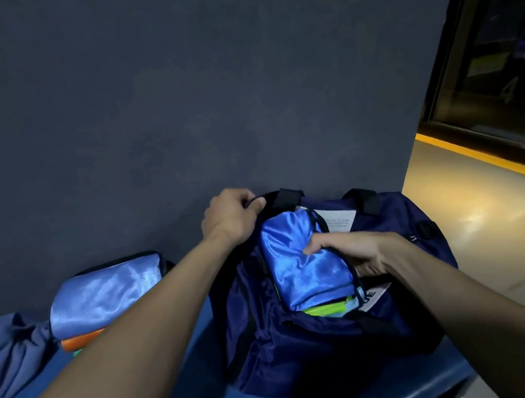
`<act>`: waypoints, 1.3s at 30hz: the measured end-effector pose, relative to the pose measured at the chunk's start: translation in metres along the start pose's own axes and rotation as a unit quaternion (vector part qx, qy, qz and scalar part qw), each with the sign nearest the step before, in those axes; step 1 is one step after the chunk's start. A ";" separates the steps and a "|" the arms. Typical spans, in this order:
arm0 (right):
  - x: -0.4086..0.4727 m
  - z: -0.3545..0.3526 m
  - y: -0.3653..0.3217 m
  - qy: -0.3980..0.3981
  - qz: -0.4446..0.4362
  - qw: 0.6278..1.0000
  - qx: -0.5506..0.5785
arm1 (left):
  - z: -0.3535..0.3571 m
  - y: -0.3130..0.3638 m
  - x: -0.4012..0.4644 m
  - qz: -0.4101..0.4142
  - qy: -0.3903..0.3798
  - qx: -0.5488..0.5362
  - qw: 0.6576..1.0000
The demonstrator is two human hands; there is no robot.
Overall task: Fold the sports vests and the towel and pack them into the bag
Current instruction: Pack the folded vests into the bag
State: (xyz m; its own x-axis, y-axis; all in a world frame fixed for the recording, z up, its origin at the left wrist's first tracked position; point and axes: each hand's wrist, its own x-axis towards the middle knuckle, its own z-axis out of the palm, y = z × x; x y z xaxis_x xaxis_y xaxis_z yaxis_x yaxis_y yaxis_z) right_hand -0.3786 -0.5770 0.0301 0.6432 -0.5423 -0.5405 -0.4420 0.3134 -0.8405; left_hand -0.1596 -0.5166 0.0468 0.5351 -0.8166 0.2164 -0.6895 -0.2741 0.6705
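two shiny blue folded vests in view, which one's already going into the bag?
The blue vest gripped by the right hand, sitting in the navy bag mouth. The other blue vest lies atop the pile left of the bag, untouched.

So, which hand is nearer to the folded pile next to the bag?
Left. The left hand grips the bag handle, on the side of the folded pile. The right hand holds the blue vest, farther away.

Two bare forearms reach in from the bottom edge, with no sleeves showing up to where they leave view. The left hand (231, 219) and right hand (355, 252) wear no gloves, and no rings, watch or bands show at the wrists.
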 end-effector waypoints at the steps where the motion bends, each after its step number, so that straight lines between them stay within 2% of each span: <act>1: 0.008 0.002 -0.002 0.007 -0.005 1.000 0.004 | -0.002 -0.002 0.003 0.001 -0.002 -0.025 1.000; 5: 0.033 0.011 0.018 0.035 0.019 0.999 0.033 | -0.011 -0.007 0.009 0.018 -0.038 -0.086 0.995; 8: 0.031 0.009 0.022 0.060 0.033 0.996 0.065 | -0.016 -0.009 0.012 0.034 -0.023 -0.116 0.992; 14: 0.024 0.006 0.009 -0.024 0.035 0.998 0.040 | -0.012 -0.015 0.006 0.058 -0.089 -0.118 0.987; 17: 0.028 0.011 0.019 -0.006 0.046 0.999 0.023 | -0.009 -0.017 0.003 0.078 -0.098 -0.076 0.989; 22: 0.035 0.009 0.019 0.040 -0.039 0.998 0.013 | -0.007 -0.013 0.004 0.070 -0.056 -0.062 0.994; 25: 0.038 0.015 0.028 0.028 0.012 0.999 0.035 | -0.009 -0.012 0.006 0.067 -0.034 -0.009 0.997; 29: 0.026 0.007 0.026 -0.043 0.055 0.997 0.023 | -0.012 -0.020 0.006 0.013 0.042 0.043 0.998; 32: 0.023 0.005 0.019 -0.032 0.068 0.997 -0.006 | -0.009 -0.025 0.006 0.002 0.006 0.051 0.999; 36: 0.041 0.014 0.021 0.028 0.012 0.999 0.036 | -0.008 -0.022 0.007 0.022 -0.033 0.011 0.999; 39: 0.049 0.024 0.026 0.021 0.027 0.999 0.042 | -0.013 -0.020 0.007 0.017 -0.062 0.017 0.998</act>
State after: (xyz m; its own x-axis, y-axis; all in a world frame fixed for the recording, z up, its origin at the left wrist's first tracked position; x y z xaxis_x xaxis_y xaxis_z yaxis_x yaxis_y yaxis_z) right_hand -0.3440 -0.5768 -0.0189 0.5924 -0.5545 -0.5845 -0.4199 0.4067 -0.8113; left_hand -0.1353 -0.5103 0.0440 0.4476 -0.8819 0.1479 -0.7237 -0.2601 0.6393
